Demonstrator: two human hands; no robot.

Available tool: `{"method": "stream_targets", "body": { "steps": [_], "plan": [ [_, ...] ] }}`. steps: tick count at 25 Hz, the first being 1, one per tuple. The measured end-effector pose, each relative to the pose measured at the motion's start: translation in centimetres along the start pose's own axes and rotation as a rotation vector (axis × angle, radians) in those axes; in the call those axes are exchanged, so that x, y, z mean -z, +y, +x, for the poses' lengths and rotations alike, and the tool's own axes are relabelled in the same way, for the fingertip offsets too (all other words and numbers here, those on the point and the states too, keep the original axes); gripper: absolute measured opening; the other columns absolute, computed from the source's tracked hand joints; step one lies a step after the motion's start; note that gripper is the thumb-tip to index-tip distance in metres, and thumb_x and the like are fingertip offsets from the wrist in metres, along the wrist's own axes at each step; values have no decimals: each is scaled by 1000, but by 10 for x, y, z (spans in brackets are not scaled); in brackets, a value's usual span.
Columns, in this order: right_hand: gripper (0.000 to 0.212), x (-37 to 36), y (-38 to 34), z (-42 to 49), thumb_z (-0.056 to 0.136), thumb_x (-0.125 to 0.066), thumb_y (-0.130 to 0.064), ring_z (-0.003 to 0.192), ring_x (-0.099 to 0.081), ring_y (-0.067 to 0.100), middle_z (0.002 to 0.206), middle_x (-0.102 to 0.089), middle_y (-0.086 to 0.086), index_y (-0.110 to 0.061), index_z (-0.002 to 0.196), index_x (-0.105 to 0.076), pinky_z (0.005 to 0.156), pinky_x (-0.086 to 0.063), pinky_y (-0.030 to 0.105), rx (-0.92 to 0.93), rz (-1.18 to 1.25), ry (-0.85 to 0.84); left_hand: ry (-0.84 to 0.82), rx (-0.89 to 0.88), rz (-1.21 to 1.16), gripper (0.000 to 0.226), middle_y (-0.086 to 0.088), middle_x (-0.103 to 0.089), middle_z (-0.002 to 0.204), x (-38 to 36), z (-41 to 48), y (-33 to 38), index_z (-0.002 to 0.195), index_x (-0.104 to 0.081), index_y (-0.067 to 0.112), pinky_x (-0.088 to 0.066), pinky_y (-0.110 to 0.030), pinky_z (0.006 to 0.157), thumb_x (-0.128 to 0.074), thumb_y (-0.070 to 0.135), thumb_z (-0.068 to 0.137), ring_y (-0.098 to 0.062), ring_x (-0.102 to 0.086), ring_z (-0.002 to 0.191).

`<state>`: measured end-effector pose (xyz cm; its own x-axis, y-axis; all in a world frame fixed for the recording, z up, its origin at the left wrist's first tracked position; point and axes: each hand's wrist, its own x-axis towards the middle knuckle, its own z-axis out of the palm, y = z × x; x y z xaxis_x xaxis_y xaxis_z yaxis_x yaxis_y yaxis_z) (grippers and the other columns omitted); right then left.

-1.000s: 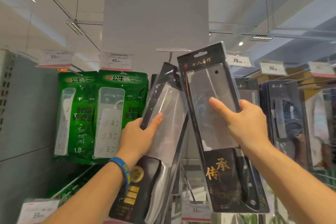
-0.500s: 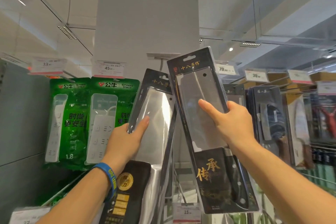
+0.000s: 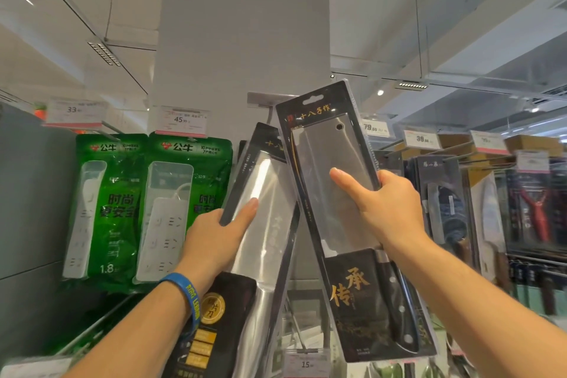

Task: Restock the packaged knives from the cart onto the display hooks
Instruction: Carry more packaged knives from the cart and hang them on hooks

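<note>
Two packaged cleavers in black cards with clear blisters are raised in front of the display. My right hand (image 3: 383, 209) grips the right-hand cleaver pack (image 3: 334, 163) by its right edge, thumb across the blade window; its hang hole sits just below a grey hook bracket (image 3: 260, 100) on the pillar. My left hand (image 3: 214, 236) grips the left cleaver pack (image 3: 270, 212) by its left edge, thumb on the front. This pack leans right, its top tucked behind the other pack. The hook's prong is hidden.
Two green power-strip packs (image 3: 184, 209) hang to the left under price tags (image 3: 179, 121). More packaged knives (image 3: 441, 209) hang on hooks to the right, with price tags (image 3: 422, 139) above. A grey pillar (image 3: 242, 40) rises behind, and a grey panel (image 3: 30, 209) is at far left.
Both packs sit slightly lower and further left in view; the right pack's top now overlaps the hook bracket. Both hands keep the same grips.
</note>
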<state>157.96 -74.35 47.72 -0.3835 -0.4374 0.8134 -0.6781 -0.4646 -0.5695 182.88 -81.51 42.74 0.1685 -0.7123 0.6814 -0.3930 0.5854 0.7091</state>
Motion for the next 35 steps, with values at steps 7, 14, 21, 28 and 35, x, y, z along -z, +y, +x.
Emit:
{"method": "stream_targets", "body": {
  "steps": [7,14,21,28,35],
  "plan": [
    [65,-2,11,-7,65,-62,-87,60,-39,7,65,-35,-15,-30,73,-32,51,-29,23,-18,-28,6,1,-14,21,75,1,-70,66,5,-2,-5,71,-68,17,-57,-39,69,-53,89,63,-21,-68,70],
    [73,-1,18,-3,63,-63,-85,54,-39,14,59,-39,-4,-15,65,-41,49,-31,30,-23,-13,48,79,61,-148,68,-1,-75,75,13,4,-12,82,-75,15,-59,-49,79,-61,81,70,-23,-72,77],
    [67,-25,15,-4,69,-65,-79,54,-36,13,59,-37,-4,-18,63,-38,49,-27,29,-1,9,23,97,49,-76,63,3,-73,75,17,7,-11,82,-74,21,-58,-36,71,-56,81,72,-17,-69,75],
    [77,-27,24,0,69,-63,-84,57,-37,18,62,-39,4,-10,66,-40,55,-33,38,-47,12,47,42,18,-83,53,6,-73,74,9,15,-14,75,-71,26,-58,-35,68,-60,78,74,-13,-68,73],
    [69,-22,22,-1,70,-68,-78,51,-37,15,55,-39,-1,-14,61,-42,49,-31,31,42,19,62,36,37,-111,59,6,-72,85,2,19,-15,86,-69,26,-59,-37,73,-57,81,69,-18,-69,83]
  ]
}}
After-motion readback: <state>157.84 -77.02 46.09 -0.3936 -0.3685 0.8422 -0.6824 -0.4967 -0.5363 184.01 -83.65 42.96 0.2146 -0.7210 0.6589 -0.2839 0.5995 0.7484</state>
